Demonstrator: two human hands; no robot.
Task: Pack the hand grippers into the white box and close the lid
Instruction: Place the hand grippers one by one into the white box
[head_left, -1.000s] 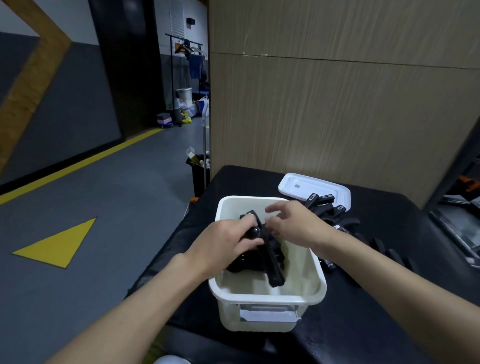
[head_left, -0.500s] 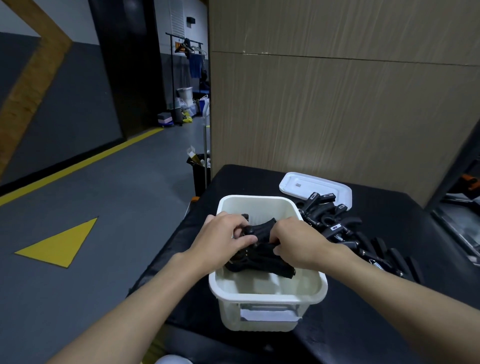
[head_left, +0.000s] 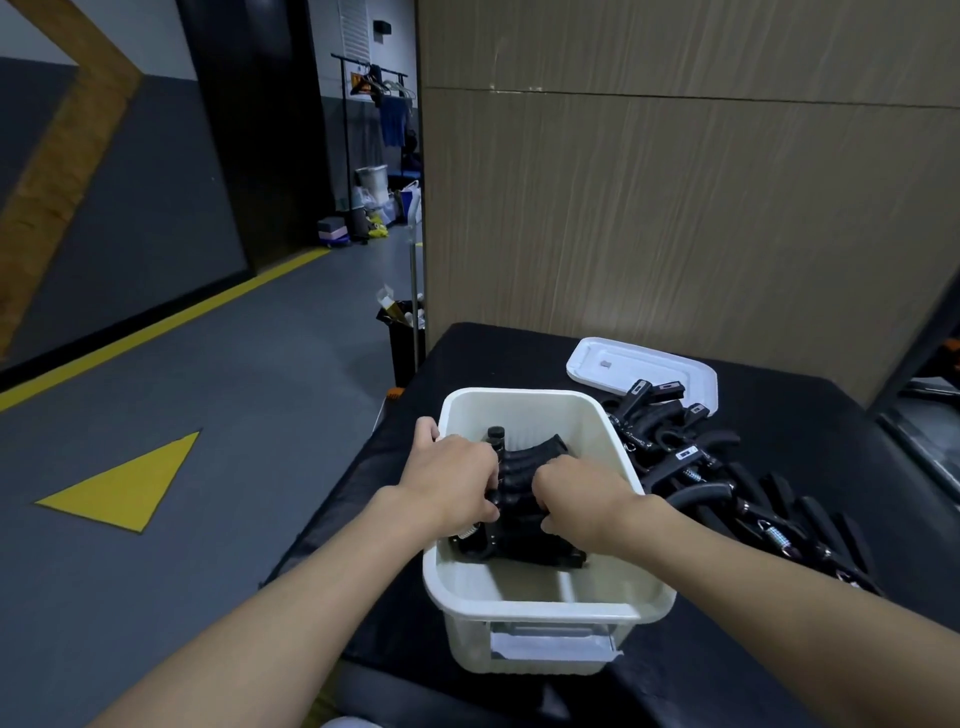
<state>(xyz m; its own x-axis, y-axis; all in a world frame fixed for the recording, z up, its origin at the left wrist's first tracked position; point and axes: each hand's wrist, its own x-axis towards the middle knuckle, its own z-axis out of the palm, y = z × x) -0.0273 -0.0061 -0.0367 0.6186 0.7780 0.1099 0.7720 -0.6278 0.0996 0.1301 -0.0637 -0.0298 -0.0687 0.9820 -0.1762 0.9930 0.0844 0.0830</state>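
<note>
Curling over a bundle of black hand grippers (head_left: 519, 499), your fingers (head_left: 545, 486) dip behind your knuckles, so the fingertips themselves are hidden. Both sets are plainly bent round the bundle: your left hand (head_left: 449, 480) grips its left side, thumb up by the box's left rim, and your right hand (head_left: 582, 493) grips its right side. The bundle sits inside the white box (head_left: 545, 605), near the middle, with ribbed black handles stacked side by side and a silver spring coil (head_left: 467, 532) peeking out under your left hand. How many grippers it holds is hard to make out. The box stands open on the black table (head_left: 779, 649). Its lid (head_left: 639, 366) lies flat behind it to the right, its near edge covered by a loose pile of more grippers (head_left: 727, 493) that runs along the box's right side, the farthest ones blurred.
</note>
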